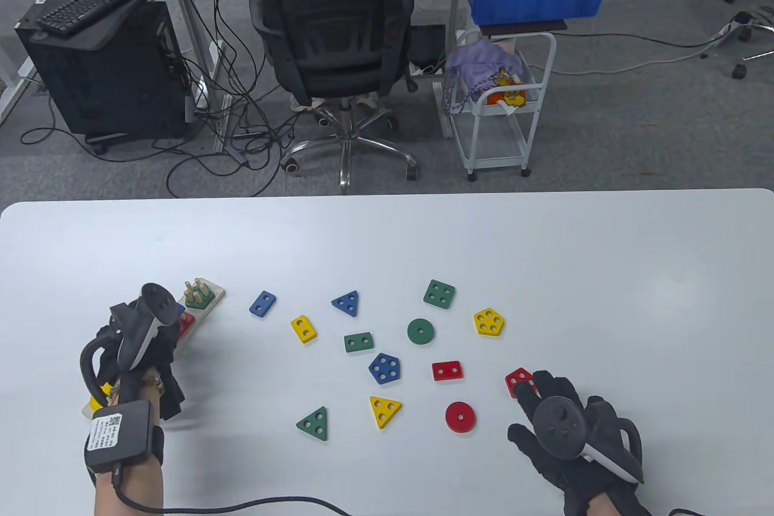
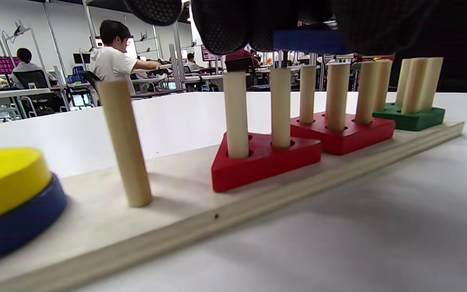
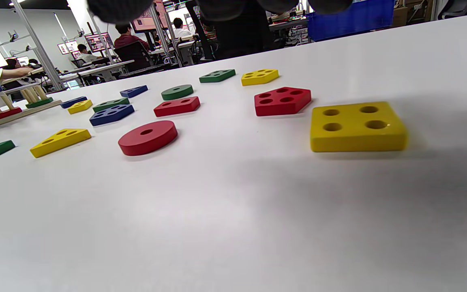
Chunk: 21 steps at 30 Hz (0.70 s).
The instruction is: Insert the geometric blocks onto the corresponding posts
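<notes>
The wooden post board (image 1: 208,293) lies at the table's left; in the left wrist view (image 2: 185,202) it carries a yellow disc on a blue one (image 2: 6,186), a bare post (image 2: 124,142), a red triangle (image 2: 264,158), a red square (image 2: 343,129) and a green pentagon (image 2: 412,117). My left hand (image 1: 169,331) is over the board and grips a blue block (image 2: 310,40) just above the post tops. My right hand (image 1: 535,404) hovers open and empty over a yellow square block (image 3: 357,125), beside a red pentagon (image 1: 519,382).
Loose blocks lie mid-table: blue rectangle (image 1: 262,303), yellow rectangle (image 1: 303,329), blue triangle (image 1: 346,303), green square (image 1: 439,294), green disc (image 1: 420,331), yellow pentagon (image 1: 489,322), blue pentagon (image 1: 384,369), red rectangle (image 1: 447,371), red disc (image 1: 460,417), yellow triangle (image 1: 384,410), green triangle (image 1: 314,423).
</notes>
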### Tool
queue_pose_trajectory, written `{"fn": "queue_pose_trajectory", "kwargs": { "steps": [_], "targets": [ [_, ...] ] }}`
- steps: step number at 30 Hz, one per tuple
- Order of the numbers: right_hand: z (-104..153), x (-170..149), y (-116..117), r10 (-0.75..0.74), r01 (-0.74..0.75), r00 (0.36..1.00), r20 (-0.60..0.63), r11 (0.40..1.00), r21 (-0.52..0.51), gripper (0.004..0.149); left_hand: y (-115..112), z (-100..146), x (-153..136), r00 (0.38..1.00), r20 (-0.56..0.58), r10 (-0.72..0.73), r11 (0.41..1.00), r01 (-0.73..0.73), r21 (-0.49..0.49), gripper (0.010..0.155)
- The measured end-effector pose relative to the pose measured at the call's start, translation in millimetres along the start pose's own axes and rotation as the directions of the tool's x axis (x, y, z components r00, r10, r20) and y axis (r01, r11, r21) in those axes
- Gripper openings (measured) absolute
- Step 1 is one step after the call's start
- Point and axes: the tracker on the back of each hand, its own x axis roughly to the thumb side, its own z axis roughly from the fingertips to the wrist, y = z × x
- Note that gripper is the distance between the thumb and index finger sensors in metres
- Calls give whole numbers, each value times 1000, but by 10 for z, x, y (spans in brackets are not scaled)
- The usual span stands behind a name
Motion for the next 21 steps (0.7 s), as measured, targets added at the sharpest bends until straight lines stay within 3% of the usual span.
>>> {"fn": "queue_pose_trajectory", "kwargs": {
  "steps": [17, 21],
  "targets": [
    [-4, 6, 7, 3, -3, 1000, 2, 1000, 12, 67, -59, -17, 46, 1000, 4, -17, 1000, 17, 27, 68],
    [-4, 6, 9, 2, -2, 1000, 1, 1000, 15, 67, -32, 7, 78, 999, -1, -50, 998, 50, 37, 76]
  ]
}}
